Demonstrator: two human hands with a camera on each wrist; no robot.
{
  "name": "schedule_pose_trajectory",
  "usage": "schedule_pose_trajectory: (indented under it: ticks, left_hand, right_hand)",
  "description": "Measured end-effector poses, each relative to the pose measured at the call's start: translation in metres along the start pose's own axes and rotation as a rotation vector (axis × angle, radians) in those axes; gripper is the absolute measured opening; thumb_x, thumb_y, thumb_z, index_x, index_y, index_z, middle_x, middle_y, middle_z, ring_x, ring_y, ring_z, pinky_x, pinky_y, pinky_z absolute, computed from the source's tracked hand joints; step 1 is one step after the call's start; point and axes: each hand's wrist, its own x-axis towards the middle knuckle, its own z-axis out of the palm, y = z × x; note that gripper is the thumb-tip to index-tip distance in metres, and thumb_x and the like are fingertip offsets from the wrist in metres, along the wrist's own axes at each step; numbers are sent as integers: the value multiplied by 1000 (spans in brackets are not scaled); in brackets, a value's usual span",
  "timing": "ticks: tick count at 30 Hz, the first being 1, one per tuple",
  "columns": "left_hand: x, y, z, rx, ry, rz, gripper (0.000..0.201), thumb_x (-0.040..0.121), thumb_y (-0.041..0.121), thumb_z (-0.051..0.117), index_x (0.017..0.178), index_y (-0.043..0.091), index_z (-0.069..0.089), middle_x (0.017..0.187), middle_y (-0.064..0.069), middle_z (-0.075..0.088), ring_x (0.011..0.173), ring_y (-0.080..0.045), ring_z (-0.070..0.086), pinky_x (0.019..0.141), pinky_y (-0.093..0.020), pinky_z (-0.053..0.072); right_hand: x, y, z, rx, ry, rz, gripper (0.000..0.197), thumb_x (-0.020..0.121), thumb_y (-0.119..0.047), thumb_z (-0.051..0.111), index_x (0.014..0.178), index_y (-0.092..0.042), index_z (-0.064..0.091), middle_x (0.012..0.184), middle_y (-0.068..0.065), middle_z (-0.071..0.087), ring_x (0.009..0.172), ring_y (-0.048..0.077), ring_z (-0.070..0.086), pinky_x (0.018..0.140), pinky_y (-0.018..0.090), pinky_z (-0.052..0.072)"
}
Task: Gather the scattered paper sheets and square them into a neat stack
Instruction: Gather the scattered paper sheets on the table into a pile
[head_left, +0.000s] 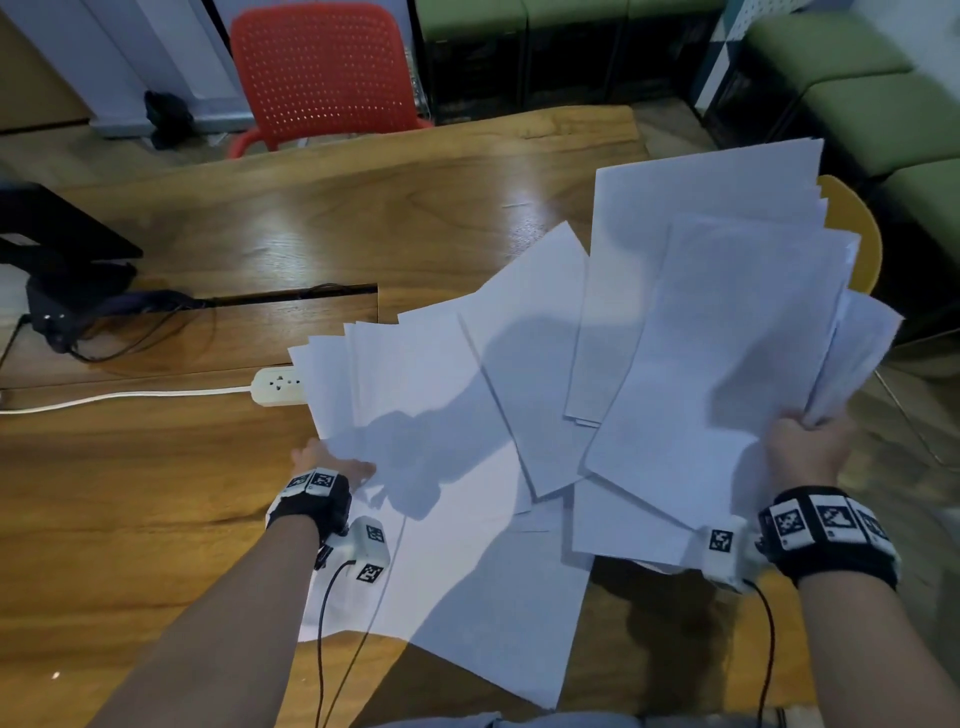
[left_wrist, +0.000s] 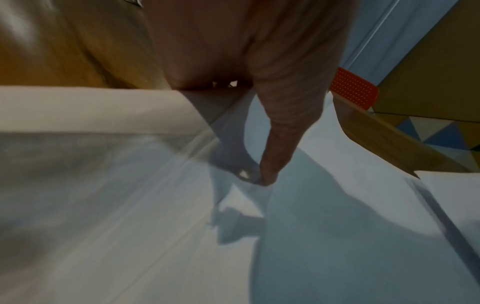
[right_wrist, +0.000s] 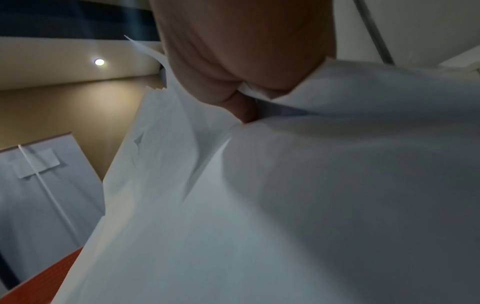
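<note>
Several white paper sheets (head_left: 519, 395) lie fanned and overlapping across the wooden table (head_left: 260, 223). My right hand (head_left: 808, 447) grips a lifted bundle of sheets (head_left: 727, 322) at its near right corner, and the bundle tilts up off the table. In the right wrist view the fingers (right_wrist: 233, 82) curl round the paper's edge (right_wrist: 285, 185). My left hand (head_left: 332, 462) sits at the left edge of the spread, its fingers hidden under the sheets. In the left wrist view the thumb (left_wrist: 280, 144) presses down on top of a sheet (left_wrist: 130, 205).
A white power strip (head_left: 278, 385) with its cord lies just left of the papers. A black stand and cables (head_left: 67, 291) sit at the far left. A red chair (head_left: 327, 73) stands behind the table, a yellow chair (head_left: 857, 234) to the right.
</note>
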Motion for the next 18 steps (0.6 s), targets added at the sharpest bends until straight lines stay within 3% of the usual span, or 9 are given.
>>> schedule_pose_trajectory:
  ticks: [2,4,5,7,10,13,15,18]
  left_hand:
    - [0,3,2,14,-17,49,41,66,25,70,103,13,59,112,-9,59,103,-32,60,92,-47,53]
    - [-5,7,3,-43,-28,65,44,63,21,66,106,12,64,106,-7,65,94,-30,64,86,-44,57]
    - [-10,11,4,-84,-36,77,40,66,17,65,105,12,65,101,-6,67,91,-29,65,83,-40,57]
    - [-16,16,9,-182,-58,91,39,71,12,66,110,11,62,102,-5,68,90,-28,65,82,-38,56]
    - [-19,21,17,-272,-101,129,59,74,18,72,128,7,54,123,-9,63,105,-32,62,90,-43,53]
    - [-16,21,18,-314,-66,109,50,84,20,66,129,3,54,126,-17,61,102,-33,59,84,-36,48]
    - [-10,15,15,-385,-62,44,45,91,28,57,129,3,55,126,-18,59,102,-33,57,86,-38,47]
    - [7,2,14,-563,-118,-86,75,83,64,42,129,7,55,133,-20,56,113,-39,56,101,-49,43]
  right_hand:
    - [-5,0,5,34,-47,40,37,74,4,44,107,1,60,99,18,60,99,32,60,83,30,41]
    - [-14,1,11,55,-125,48,35,64,-6,42,96,-2,57,89,14,53,87,28,56,76,34,41]
    - [-20,4,16,41,-166,65,36,64,-8,44,98,-2,57,89,14,52,85,26,54,75,35,40]
    - [-32,13,30,-30,-205,132,33,78,-2,51,111,0,58,95,13,55,95,30,57,77,34,38]
    - [-55,32,55,-38,-249,189,38,87,9,43,123,6,54,113,21,61,111,39,57,85,34,41]
    - [-69,47,71,-157,-318,220,40,90,4,46,128,-3,54,116,23,62,106,39,58,85,33,43]
    - [-72,57,77,-238,-403,212,33,90,-2,52,122,-4,57,113,23,64,99,37,59,82,34,46]
    - [-72,67,82,-299,-549,235,33,87,-3,52,119,1,58,109,24,64,98,36,60,85,40,50]
